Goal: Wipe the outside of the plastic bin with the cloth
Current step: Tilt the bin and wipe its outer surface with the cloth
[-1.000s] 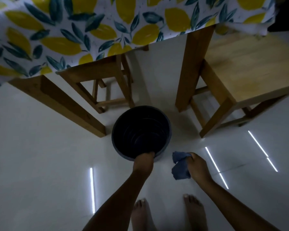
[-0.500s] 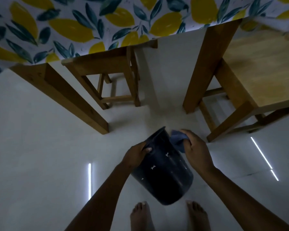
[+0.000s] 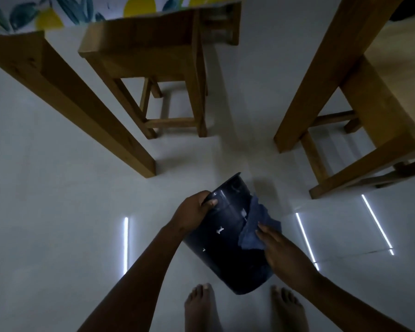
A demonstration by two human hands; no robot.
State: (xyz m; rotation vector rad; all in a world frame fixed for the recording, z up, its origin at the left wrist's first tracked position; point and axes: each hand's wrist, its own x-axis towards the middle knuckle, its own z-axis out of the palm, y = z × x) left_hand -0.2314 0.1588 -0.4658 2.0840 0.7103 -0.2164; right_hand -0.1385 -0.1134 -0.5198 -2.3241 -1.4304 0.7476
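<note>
Left hand [image 3: 192, 215] curls around the tilted dark plastic bin [image 3: 225, 255] at its rim. Right hand [image 3: 283, 255], fingers straight, presses a blue cloth [image 3: 254, 226] against the bin's side.

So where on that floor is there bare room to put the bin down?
The widest bare floor lies left of the left hand, this side of the slanting table leg. Another bare strip runs between the stool and the right table leg, beyond the bin. It is crowded around the feet and under the bench.
</note>
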